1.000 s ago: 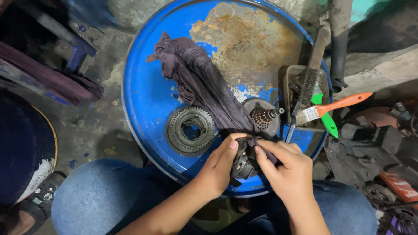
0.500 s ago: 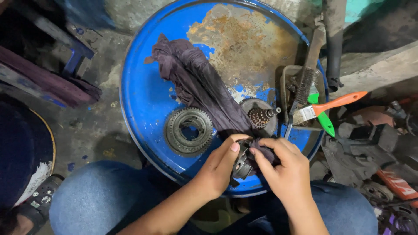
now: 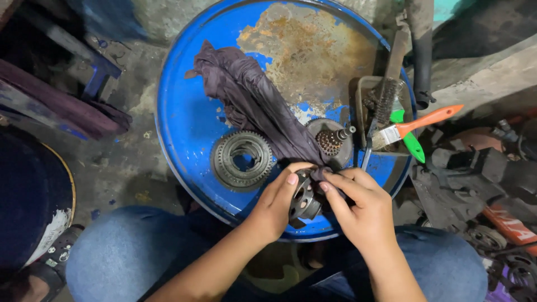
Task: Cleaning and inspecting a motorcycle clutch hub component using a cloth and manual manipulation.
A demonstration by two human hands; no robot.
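The left hand [image 3: 277, 204] grips a small round metal part [image 3: 305, 197], dark and with holes around its side, at the near edge of the blue drum top [image 3: 184, 123]. The part is held on edge, just above the drum rim and over the person's knees. The right hand [image 3: 361, 207] pinches one end of the dark purple cloth [image 3: 251, 103] and presses it against the upper side of the part; the rest of the cloth lies stretched across the drum, away from the person.

To wipe such a part well, I think the left hand should keep a firm hold on the outer rim and turn the part little by little, so the cloth meets every hole and groove. The right hand should use a fresh, tight fold of cloth (a loose fold only smears the grease). I would work the fingertips [image 3: 324, 186] into the recesses and not only over the flat face.

Care is needed that the long tail of cloth does not drag the toothed cluster [image 3: 330, 140], which it touches, or the large gear ring [image 3: 241, 159] that lies just beside it. A paintbrush with an orange handle [image 3: 417, 124], a wire brush [image 3: 386, 98] and a green-handled tool [image 3: 411, 142] lie at the right side of the drum, within reach for stubborn dirt.
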